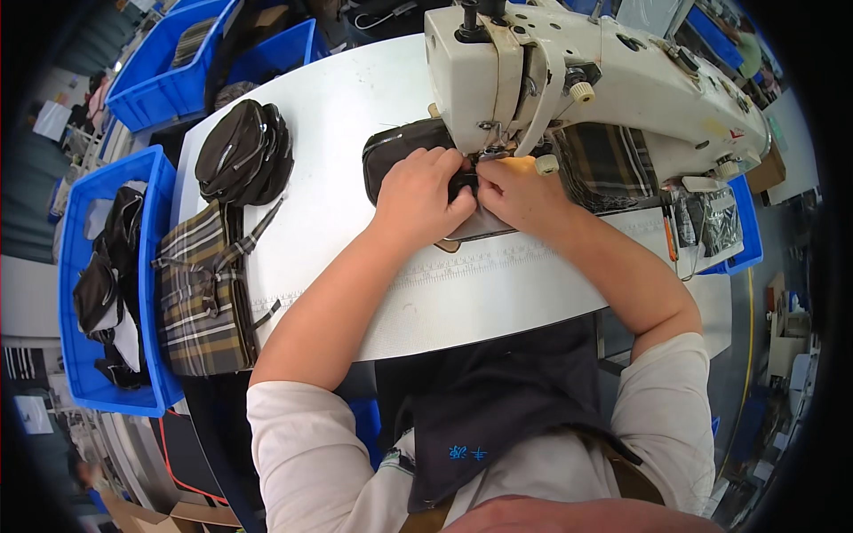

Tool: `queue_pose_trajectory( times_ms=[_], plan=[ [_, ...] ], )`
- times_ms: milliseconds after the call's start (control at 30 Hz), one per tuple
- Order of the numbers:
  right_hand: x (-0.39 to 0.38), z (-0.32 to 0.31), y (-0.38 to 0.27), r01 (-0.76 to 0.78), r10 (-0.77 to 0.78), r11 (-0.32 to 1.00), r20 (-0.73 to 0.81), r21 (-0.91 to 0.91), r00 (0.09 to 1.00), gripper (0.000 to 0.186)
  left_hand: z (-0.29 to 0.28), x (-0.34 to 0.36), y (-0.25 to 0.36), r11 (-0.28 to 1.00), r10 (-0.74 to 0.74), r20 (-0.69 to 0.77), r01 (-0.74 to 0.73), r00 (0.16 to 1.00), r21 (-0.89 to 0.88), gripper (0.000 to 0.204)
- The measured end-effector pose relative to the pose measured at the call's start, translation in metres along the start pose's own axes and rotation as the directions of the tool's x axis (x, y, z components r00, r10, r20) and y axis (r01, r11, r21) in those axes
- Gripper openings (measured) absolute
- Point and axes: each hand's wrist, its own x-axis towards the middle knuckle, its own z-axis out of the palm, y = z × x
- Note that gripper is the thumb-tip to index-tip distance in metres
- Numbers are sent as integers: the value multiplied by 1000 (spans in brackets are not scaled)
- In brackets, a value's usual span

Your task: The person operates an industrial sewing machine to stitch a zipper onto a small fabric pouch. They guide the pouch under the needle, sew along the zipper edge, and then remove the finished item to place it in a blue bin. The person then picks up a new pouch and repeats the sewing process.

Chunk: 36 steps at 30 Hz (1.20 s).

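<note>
A white industrial sewing machine (471,80) stands over a dark zippered pouch piece (400,142) with grey and tan layers beneath it. My left hand (425,197) rests on the piece just left of the needle area, fingers curled onto the dark fabric. My right hand (520,195) is at the presser foot (489,153), fingers bent and pinched on the same piece, close beside my left fingertips. What lies exactly between the fingertips is partly hidden. A stack of plaid fabric pieces (600,160) lies under the machine arm, right of my right hand.
On the white table (329,275), dark pouches (244,151) and plaid pieces with straps (200,284) sit at left. Blue bins (155,355) flank the left side, another (742,226) the right. An orange-handled tool (671,240) and small items (711,222) lie at right.
</note>
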Motion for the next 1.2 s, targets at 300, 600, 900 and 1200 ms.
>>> queue_pose_trajectory(
  times_ms=[300,600,900,1200],
  plan=[
    [2,-6,-4,37,-40,999,78,39,996,7,3,-2,6,986,-25,-72,36,997,165,26],
    [1,-5,1,189,-164,969,158,-162,974,15,5,-2,6,984,-14,-127,36,992,172,27],
    [5,3,5,290,-279,949,97,-126,955,21,6,-1,8,989,-28,-151,49,988,139,32],
    [2,1,2,281,-253,903,127,-324,959,28,-9,-1,-10,856,-214,144,256,966,-449,23]
  ],
)
